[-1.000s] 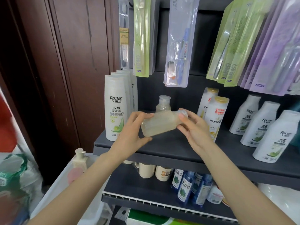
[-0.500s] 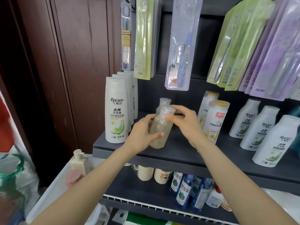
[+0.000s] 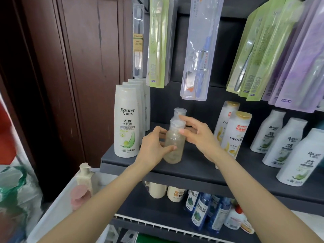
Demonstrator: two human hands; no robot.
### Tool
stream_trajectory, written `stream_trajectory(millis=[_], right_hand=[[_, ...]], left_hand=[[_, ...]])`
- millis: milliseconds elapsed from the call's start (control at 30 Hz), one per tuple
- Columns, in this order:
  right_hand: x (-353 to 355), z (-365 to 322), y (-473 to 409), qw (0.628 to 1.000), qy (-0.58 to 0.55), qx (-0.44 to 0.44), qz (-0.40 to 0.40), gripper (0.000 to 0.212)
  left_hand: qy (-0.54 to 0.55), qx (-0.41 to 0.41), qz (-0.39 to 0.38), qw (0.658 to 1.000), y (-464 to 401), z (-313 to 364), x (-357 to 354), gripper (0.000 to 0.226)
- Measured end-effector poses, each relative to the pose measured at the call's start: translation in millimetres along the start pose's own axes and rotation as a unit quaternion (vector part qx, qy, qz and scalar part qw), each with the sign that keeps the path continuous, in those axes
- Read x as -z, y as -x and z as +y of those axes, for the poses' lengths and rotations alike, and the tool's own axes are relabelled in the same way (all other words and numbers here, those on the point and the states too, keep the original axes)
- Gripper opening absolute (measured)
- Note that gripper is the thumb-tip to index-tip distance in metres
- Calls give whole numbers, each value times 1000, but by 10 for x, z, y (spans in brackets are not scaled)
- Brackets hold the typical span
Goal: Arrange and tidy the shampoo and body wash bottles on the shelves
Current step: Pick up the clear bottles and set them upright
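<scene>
head view: clear bottle (image 3: 173, 146) upright on the dark shelf (image 3: 201, 170), between both hands. left hand (image 3: 154, 149) curled round its body, right hand (image 3: 198, 135) pinching its cap. 1 more clear bottle (image 3: 179, 112) directly behind. 4 tall white racien bottles (image 3: 126, 122) left, 2 pantene bottles (image 3: 235, 134) right, 3 smaller white bottles (image 3: 284, 142) far right.

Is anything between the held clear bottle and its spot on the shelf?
Nothing visible: the clear bottle, held by the left hand and right hand, stands upright at the shelf, before a matching bottle.
</scene>
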State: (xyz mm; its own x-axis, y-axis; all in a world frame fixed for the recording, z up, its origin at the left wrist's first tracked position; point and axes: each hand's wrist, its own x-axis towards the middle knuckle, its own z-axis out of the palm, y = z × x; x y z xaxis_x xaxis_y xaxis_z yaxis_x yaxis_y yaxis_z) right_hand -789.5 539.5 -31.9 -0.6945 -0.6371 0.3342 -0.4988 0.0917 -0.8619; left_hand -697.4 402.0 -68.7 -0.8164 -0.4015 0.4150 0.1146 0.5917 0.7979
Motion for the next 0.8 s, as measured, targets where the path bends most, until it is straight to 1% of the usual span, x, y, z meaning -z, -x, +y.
stream_trajectory(millis=[67,167,233,267,333,400,433,500,567,633,700,800], right_hand=[[5,25,-10,1000,-13,-3,15,41],[11,47,-109,998,-7,-4,62,38],[24,29,-220,994,-23,-2,103,28],[33,17,-280,991,-43,-7,125,23],[36,9,-392,986,-53,-15,160,21],[26,42,-476,984,-10,-23,178,23],[14,71,-510,983,18,-30,178,25],[-11,117,-566,984,49,-54,165,36],[-29,127,-620,985,45,-79,144,48],[-40,128,-676,986,42,-97,128,54],[-55,131,-722,986,49,-111,118,54],[-86,139,-779,983,66,-119,125,42]], left_hand=[[-6,-1,-7,1000,-39,24,63,53],[12,-14,12,1000,-154,97,176,57],[21,-39,12,999,-226,171,231,55],[16,-52,2,999,-250,209,244,54],[1,-68,-25,997,-274,266,241,51],[-5,-76,-48,996,-286,278,213,48],[-8,-79,-56,995,-289,271,199,47],[-17,-84,-63,994,-292,251,185,42],[-24,-87,-61,994,-291,243,183,38],[-29,-87,-60,994,-289,242,178,36],[-26,-84,-57,994,-282,238,168,35],[-16,-75,-51,996,-268,224,157,35]])
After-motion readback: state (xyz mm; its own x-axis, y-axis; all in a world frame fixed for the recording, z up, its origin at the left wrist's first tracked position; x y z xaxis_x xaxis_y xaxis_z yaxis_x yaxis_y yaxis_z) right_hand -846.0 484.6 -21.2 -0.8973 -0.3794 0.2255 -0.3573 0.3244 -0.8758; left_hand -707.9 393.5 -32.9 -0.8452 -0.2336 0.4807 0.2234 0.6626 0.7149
